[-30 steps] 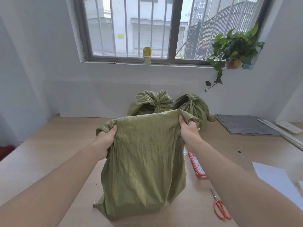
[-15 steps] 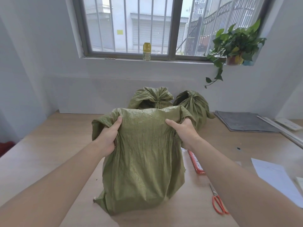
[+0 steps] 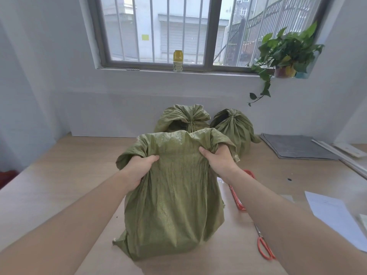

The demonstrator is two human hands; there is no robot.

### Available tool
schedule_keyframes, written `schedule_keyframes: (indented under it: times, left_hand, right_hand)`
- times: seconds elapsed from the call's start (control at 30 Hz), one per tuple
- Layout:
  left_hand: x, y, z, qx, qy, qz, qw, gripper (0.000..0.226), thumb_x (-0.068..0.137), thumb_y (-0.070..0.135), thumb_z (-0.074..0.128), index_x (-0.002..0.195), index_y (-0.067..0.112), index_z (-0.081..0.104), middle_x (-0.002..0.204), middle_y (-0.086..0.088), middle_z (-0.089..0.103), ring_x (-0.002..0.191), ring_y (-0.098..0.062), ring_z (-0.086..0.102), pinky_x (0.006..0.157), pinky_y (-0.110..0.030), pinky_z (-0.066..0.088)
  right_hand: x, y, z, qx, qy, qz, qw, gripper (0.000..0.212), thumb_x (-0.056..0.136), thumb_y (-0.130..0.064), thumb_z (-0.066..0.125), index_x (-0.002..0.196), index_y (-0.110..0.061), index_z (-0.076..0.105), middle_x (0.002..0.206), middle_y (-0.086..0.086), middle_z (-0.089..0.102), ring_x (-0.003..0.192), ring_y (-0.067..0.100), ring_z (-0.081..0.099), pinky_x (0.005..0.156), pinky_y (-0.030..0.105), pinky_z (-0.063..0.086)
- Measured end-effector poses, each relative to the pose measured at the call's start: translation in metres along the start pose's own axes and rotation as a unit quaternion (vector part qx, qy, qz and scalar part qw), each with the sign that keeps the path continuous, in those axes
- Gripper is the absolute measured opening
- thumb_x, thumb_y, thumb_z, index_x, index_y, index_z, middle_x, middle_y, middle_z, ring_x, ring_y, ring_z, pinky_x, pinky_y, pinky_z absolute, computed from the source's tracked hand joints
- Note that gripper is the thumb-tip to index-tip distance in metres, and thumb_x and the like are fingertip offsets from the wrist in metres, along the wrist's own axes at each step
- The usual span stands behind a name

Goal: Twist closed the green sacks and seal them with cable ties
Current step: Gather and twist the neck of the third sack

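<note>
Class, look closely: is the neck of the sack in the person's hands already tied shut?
No. The front sack has a wide, untied top, gathered by the left hand and right hand.

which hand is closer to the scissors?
Right. The right hand grips the front sack's top on the side where the scissors lie on the table, nearer the camera. The left hand grips the sack's far side, farther off.
</note>
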State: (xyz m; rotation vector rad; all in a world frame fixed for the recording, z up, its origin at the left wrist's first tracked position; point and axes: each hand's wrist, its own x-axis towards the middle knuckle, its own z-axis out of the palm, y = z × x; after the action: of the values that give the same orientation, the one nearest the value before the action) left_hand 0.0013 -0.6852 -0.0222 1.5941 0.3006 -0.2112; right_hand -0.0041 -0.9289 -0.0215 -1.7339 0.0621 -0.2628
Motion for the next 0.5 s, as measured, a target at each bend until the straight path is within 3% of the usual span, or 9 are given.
schedule_keyframes:
  times: [0.1, 0.37, 0.5]
  left_hand:
    - [-0.003, 0.001, 0.005, 0.067, 0.012, 0.029, 0.997, 0.04, 0.101, 0.035, 0.061, 0.132, 0.011, 0.059, 0.116, -0.004, 0.064, 0.102, -0.025, 0.061, 0.093, -0.038, 0.049]
    - [0.0, 0.0, 0.01, 0.084, 0.031, 0.069, 0.994, 0.039, 0.103, 0.032, 0.058, 0.139, 0.017, 0.054, 0.126, -0.004, 0.059, 0.105, -0.022, 0.053, 0.09, -0.034, 0.041]
    - [0.008, -0.004, 0.009, 0.091, 0.037, 0.077, 0.992, 0.046, 0.101, 0.034, 0.06, 0.142, 0.017, 0.053, 0.135, -0.004, 0.059, 0.119, -0.025, 0.056, 0.105, -0.038, 0.044]
  right_hand:
    - [0.002, 0.002, 0.004, -0.014, 0.009, -0.005, 1.0, 0.033, 0.1, -0.023, 0.067, 0.132, -0.015, 0.063, 0.117, -0.006, 0.068, 0.113, 0.016, 0.062, 0.102, 0.03, 0.047]
    - [0.007, 0.005, 0.008, -0.022, 0.003, 0.012, 1.0, 0.032, 0.104, -0.026, 0.06, 0.134, -0.016, 0.061, 0.12, -0.006, 0.066, 0.119, 0.02, 0.06, 0.112, 0.041, 0.045]
    - [0.009, 0.006, 0.01, -0.018, 0.015, 0.012, 1.0, 0.032, 0.104, -0.026, 0.06, 0.135, -0.017, 0.06, 0.119, -0.006, 0.065, 0.12, 0.02, 0.06, 0.112, 0.04, 0.044]
